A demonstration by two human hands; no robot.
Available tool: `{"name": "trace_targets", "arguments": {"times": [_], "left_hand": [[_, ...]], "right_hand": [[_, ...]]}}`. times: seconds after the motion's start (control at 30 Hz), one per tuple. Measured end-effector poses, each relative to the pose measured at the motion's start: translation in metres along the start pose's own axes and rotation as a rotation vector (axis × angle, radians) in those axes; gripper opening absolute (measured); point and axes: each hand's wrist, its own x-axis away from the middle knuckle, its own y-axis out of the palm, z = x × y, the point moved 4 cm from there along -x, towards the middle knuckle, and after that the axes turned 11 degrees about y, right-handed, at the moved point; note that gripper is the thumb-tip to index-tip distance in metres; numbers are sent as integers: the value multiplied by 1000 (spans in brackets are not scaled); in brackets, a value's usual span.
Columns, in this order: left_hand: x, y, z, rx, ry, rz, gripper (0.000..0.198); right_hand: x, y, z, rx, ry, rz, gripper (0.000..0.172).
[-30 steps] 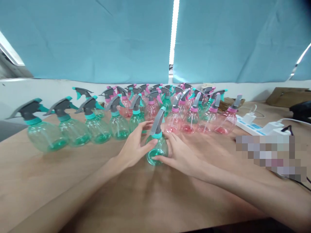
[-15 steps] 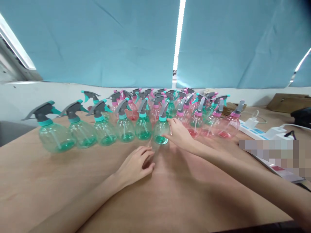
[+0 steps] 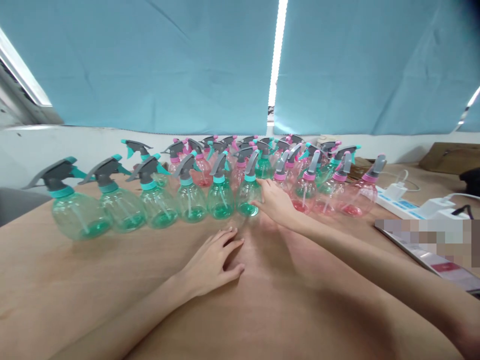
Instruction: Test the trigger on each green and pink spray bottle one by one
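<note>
A clear green spray bottle (image 3: 248, 196) with a grey and turquoise trigger head stands upright in the front row. My right hand (image 3: 278, 202) is at its right side, thumb on the front and fingers around the side, partly hidden behind it. Close by on the left stands another green spray bottle (image 3: 220, 197), with green colour at its base. On the bare tabletop in front of them lies my left hand (image 3: 213, 260), open and empty, its fingers spread and pointing right.
More green bottles (image 3: 80, 215) extend the row leftward. Pink spray bottles (image 3: 358, 195) stand to the right, and several mixed ones behind. A white power strip (image 3: 397, 202) with plugs lies on the right of the wooden table (image 3: 180, 330), near a brown cardboard piece (image 3: 450, 157).
The green bottle at my right hand has shifted slightly back, nearer in line with its neighbours. My left hand's fingers have spread wider, and the hand has moved a little right.
</note>
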Motion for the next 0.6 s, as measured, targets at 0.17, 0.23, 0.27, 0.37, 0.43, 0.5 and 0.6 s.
{"name": "trace_targets", "arguments": {"times": [0.17,0.23,0.27,0.37,0.43,0.5,0.6], "left_hand": [[-11,5,2,-1,4,9,54],[-17,7,3,-4,18,31,54],[-20,8,3,-5,26,43,53],[-31,9,4,-3,50,74,50],[-39,9,6,3,57,80,48],[-48,9,7,10,58,68,49],[-61,11,8,29,74,57,49]], "right_hand": [[5,-2,-1,-20,-10,-1,63],[10,-8,1,-43,-26,6,61],[13,-12,3,-60,-37,13,58],[22,-32,14,-158,-80,52,41],[25,-44,27,-198,-66,74,28],[26,-55,42,-199,-23,129,21],[24,-61,60,-165,49,184,23]]}}
